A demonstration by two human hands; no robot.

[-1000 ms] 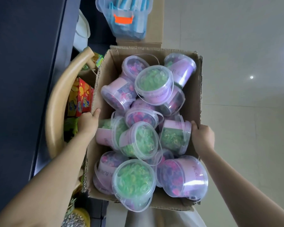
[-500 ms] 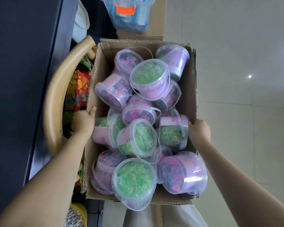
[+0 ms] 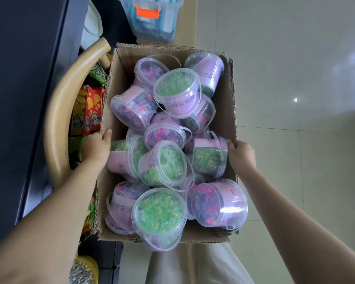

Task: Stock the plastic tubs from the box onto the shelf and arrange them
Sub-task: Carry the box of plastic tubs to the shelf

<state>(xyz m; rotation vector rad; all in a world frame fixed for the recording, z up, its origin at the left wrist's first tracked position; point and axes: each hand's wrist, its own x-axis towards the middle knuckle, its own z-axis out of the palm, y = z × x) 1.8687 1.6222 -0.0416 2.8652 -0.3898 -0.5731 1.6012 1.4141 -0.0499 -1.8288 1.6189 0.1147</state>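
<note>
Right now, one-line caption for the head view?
Left hand and right hand grip opposite walls of a brown cardboard box piled with clear plastic tubs.

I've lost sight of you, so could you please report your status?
Left hand and right hand grip box sides. Tubs piled inside. Chair close left.

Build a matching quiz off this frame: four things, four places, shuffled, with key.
Things:
1. left hand
2. right hand
3. blue bin
4. red snack box

Places:
A. beyond the far end of the cardboard box
B. gripping the box's right wall
C. lying outside the box, to its left
D. gripping the box's left wall

Pairs: 1-D, 2-B, 3-A, 4-C.
</note>
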